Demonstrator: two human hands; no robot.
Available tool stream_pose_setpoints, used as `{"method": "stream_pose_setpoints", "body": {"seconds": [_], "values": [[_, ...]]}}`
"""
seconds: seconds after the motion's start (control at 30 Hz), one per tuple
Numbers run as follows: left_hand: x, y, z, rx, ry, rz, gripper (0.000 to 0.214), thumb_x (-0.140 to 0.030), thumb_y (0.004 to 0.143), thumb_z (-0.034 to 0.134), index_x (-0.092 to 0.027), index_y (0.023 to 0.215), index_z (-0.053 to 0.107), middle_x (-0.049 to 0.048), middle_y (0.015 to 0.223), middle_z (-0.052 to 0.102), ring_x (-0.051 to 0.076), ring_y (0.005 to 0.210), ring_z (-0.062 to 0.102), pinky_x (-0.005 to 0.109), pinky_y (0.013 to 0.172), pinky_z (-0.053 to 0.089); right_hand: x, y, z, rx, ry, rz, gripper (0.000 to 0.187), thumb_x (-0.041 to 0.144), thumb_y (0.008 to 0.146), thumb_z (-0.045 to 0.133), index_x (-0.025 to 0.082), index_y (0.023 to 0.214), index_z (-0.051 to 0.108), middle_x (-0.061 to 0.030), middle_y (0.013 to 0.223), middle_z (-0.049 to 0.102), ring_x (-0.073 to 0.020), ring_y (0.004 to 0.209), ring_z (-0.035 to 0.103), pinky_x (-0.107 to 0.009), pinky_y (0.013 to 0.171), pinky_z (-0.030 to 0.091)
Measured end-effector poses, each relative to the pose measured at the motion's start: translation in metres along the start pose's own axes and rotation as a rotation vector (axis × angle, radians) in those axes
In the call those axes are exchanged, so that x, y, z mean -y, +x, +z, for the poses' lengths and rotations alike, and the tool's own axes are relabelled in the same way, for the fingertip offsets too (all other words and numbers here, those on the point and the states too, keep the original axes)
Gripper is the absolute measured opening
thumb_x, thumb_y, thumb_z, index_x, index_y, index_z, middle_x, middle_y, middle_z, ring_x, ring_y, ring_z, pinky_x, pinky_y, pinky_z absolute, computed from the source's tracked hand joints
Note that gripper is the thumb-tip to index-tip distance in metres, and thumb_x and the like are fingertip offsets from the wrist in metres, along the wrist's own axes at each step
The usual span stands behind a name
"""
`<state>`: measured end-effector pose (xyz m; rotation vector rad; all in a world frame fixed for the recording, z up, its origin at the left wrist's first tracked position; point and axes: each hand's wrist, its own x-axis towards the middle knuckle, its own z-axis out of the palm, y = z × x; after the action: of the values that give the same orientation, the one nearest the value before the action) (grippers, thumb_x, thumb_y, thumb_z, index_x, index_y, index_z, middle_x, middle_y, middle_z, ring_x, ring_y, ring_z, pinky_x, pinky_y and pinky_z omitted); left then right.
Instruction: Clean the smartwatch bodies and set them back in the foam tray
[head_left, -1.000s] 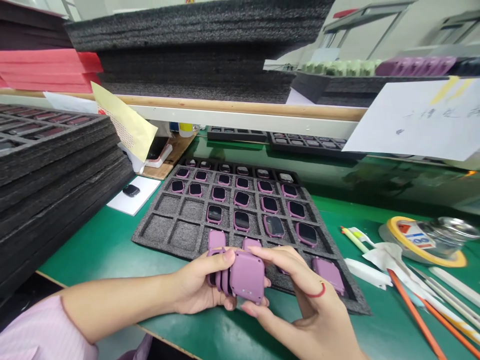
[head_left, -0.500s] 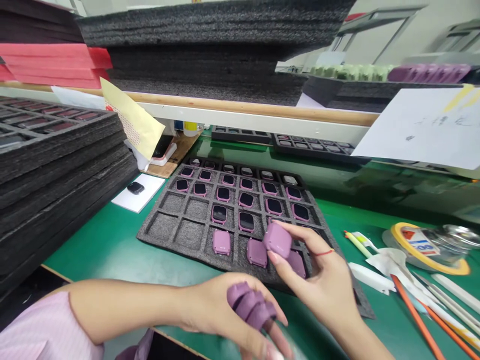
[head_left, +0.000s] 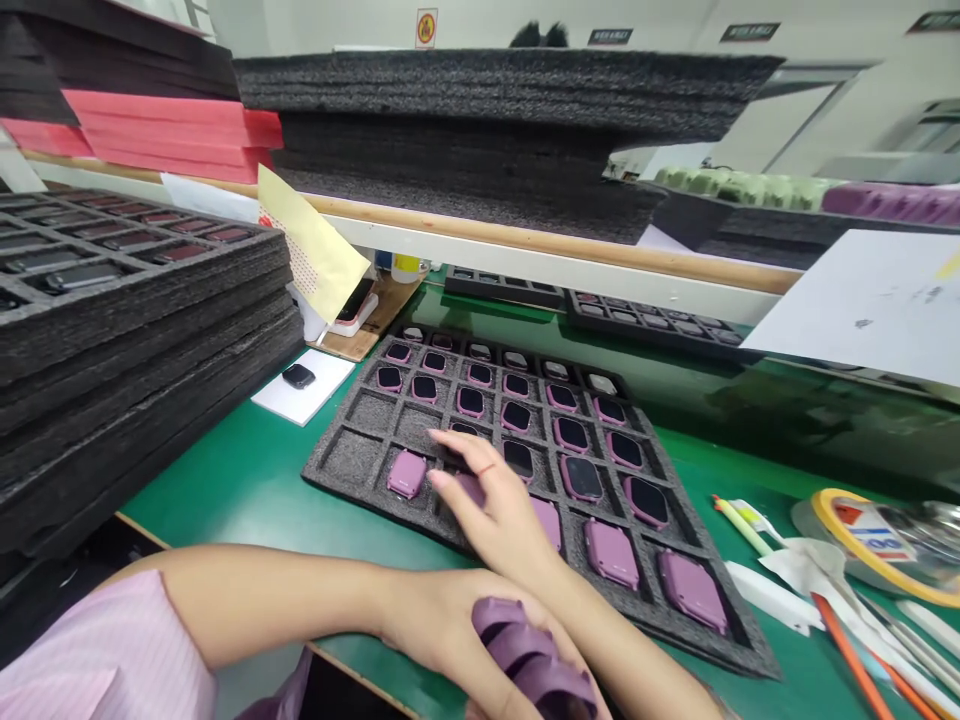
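My left hand holds several nested, curved purple pieces; their exact kind is hard to make out. My right hand reaches across above it, over a dark foam tray. Its thumb and index finger are apart, with nothing between them. Just left of the fingertips, a purple watch case lies back up in a front-row compartment. More purple cases lie back up to the right, such as the watch case. Watches with black screens fill cells farther back. My right hand hides some front cells.
Stacked foam trays stand on the left. A white pad with a dark watch lies beside them. On the right are a tape roll, pens and tools. A shelf with foam stacks crosses the back.
My right hand has moved left across the tray and no longer holds a watch case; one now lies in a front cell further left. My left hand still holds the purple pieces.
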<state>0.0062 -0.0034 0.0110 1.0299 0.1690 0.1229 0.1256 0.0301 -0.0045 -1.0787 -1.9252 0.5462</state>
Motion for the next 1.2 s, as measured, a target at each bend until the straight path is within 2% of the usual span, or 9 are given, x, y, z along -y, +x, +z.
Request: {"method": "stream_pose_setpoints", "body": {"seconds": [0.17,0.27,0.33,0.43,0.7,0.77,0.9,1.0,1.2], "values": [[0.005,0.003,0.002,-0.216,-0.363,0.071,0.064,-0.071,0.066,0.076,-0.015,0.097,0.07,0.0055,0.084,0.071,0.01,0.047,0.057,0.02,0.038,0.029,0.001,-0.03,-0.054,-0.164,0.12,0.042,0.025,0.035,0.105,0.042,0.022,0.099,0.062,-0.0066,0.093,0.073,-0.0173,0.086,0.074,-0.029,0.076,0.061],[0.004,0.007,0.0,-0.396,-0.447,0.126,0.056,-0.068,0.071,0.073,-0.015,0.088,0.068,0.0038,0.074,0.07,0.007,0.039,0.048,0.019,0.035,0.02,0.008,-0.047,-0.074,-0.12,0.074,-0.116,0.033,0.055,0.091,0.063,0.023,0.088,0.06,-0.008,0.094,0.068,-0.0215,0.088,0.071,-0.031,0.074,0.061],[0.002,0.008,-0.002,-0.449,-0.455,0.15,0.052,-0.064,0.073,0.073,-0.013,0.082,0.067,0.0039,0.071,0.068,0.005,0.039,0.043,0.021,0.036,0.015,0.013,-0.053,-0.076,-0.048,-0.047,-0.225,0.034,0.048,0.08,0.079,0.023,0.094,0.061,-0.0107,0.106,0.068,-0.0254,0.1,0.07,-0.036,0.083,0.061],[0.0,0.008,-0.002,-0.461,-0.459,0.169,0.054,-0.065,0.075,0.071,-0.011,0.077,0.067,0.0048,0.071,0.064,0.004,0.042,0.039,0.023,0.039,0.013,0.019,-0.055,-0.072,-0.001,-0.159,-0.286,0.021,0.024,0.082,0.078,0.023,0.094,0.06,-0.011,0.115,0.068,-0.0262,0.115,0.066,-0.04,0.096,0.057],[0.0,0.008,-0.003,-0.494,-0.556,0.176,0.043,-0.054,0.077,0.076,-0.013,0.081,0.064,-0.0006,0.063,0.054,0.005,0.047,0.042,0.021,0.046,0.02,0.026,-0.053,-0.07,-0.089,-0.103,-0.246,0.01,0.013,0.087,0.068,0.023,0.089,0.068,-0.0084,0.109,0.072,-0.0229,0.102,0.07,-0.039,0.089,0.059],[0.001,0.009,-0.005,-0.474,-0.554,0.178,0.043,-0.055,0.081,0.073,-0.013,0.084,0.066,0.0012,0.065,0.059,0.005,0.046,0.041,0.021,0.046,0.018,0.025,-0.055,-0.073,-0.194,-0.058,-0.206,0.014,0.012,0.087,0.069,0.025,0.088,0.07,-0.0056,0.097,0.074,-0.0218,0.093,0.072,-0.037,0.081,0.06],[0.0,0.009,-0.006,-0.421,-0.539,0.156,0.045,-0.055,0.079,0.074,-0.013,0.095,0.068,0.0088,0.079,0.072,0.008,0.046,0.047,0.024,0.046,0.017,0.022,-0.062,-0.081,-0.55,0.08,-0.022,0.012,0.014,0.088,0.071,0.026,0.083,0.07,-0.002,0.076,0.071,-0.0198,0.076,0.072,-0.034,0.066,0.061],[-0.001,0.009,-0.006,-0.402,-0.543,0.146,0.046,-0.054,0.078,0.075,-0.013,0.097,0.069,0.0105,0.081,0.075,0.009,0.045,0.048,0.025,0.047,0.017,0.018,-0.063,-0.085,-0.69,0.176,0.163,0.01,0.022,0.089,0.072,0.024,0.079,0.069,-0.0029,0.08,0.074,-0.0195,0.077,0.075,-0.032,0.064,0.063],[0.0,0.008,-0.006,-0.392,-0.539,0.165,0.048,-0.057,0.081,0.071,-0.011,0.096,0.07,0.0105,0.081,0.075,0.009,0.045,0.048,0.025,0.046,0.022,0.019,-0.06,-0.083,-0.564,0.192,0.171,0.016,0.022,0.085,0.075,0.024,0.101,0.069,-0.0035,0.103,0.079,-0.0204,0.093,0.078,-0.033,0.086,0.066]]}}
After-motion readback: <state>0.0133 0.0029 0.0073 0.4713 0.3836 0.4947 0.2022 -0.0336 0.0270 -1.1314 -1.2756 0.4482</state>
